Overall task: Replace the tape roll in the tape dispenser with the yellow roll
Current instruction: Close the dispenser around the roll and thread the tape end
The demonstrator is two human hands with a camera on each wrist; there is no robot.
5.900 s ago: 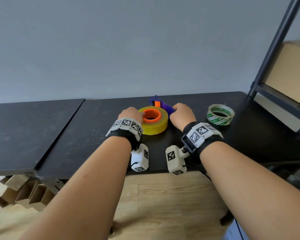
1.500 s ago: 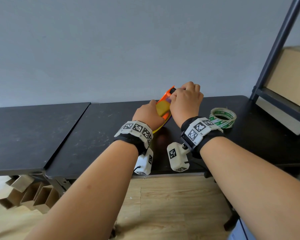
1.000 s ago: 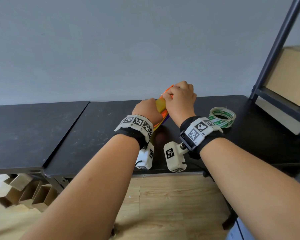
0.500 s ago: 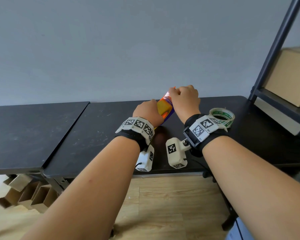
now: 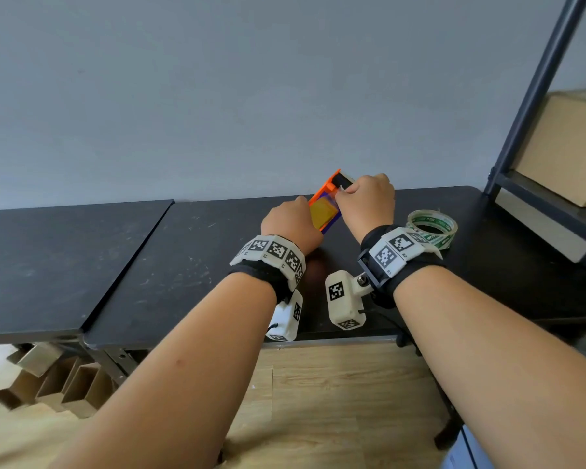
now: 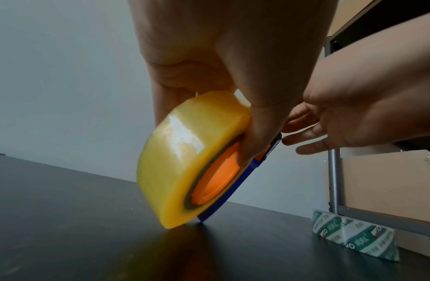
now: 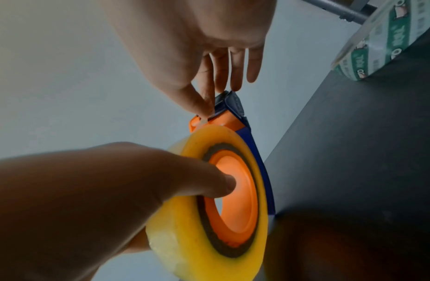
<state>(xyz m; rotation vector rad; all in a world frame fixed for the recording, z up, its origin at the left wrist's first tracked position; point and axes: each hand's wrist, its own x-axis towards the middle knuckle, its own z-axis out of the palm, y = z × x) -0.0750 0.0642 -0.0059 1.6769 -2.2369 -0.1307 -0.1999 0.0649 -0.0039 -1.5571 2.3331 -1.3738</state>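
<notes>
Your right hand [image 5: 366,201]: thumb and forefinger tips pinch a pale, thin strip of tape end [image 7: 204,121] at the orange front piece of the tape dispenser [image 7: 229,117]; the other three fingers [image 7: 235,70] hang straight and hold nothing. From the head view the pinch is hidden behind your knuckles.

Your left hand [image 5: 290,223]: the thumb [image 7: 204,182] presses into the orange hub [image 7: 235,195], and the fingers wrap the far side of the yellow roll [image 6: 182,155]. Most of those fingers are hidden behind the roll in the wrist views, and under the back of the hand in the head view.

Yellow roll: translucent amber tape on a grey-brown card core, glossy with a pale highlight, seated on the orange hub against the dispenser's blue side plate [image 6: 223,199]. It stands tilted, its lower edge and the blue plate touching the black table [image 5: 190,265], near the far edge and towards the right. Only a small yellow patch shows in the head view, between your hands.

Tape dispenser: orange and blue, with a dark part at the upper tip [image 5: 340,180]. Whether that part is a blade cannot be made out.

Green-and-white printed tape roll [image 5: 432,228]: lying flat on the table just right of your right wrist, apart from the dispenser. Its lettering is too small to read.

Metal shelf frame [image 5: 535,96]: far right, cut off by the frame edge, carrying a cardboard box [image 5: 569,150].
</notes>
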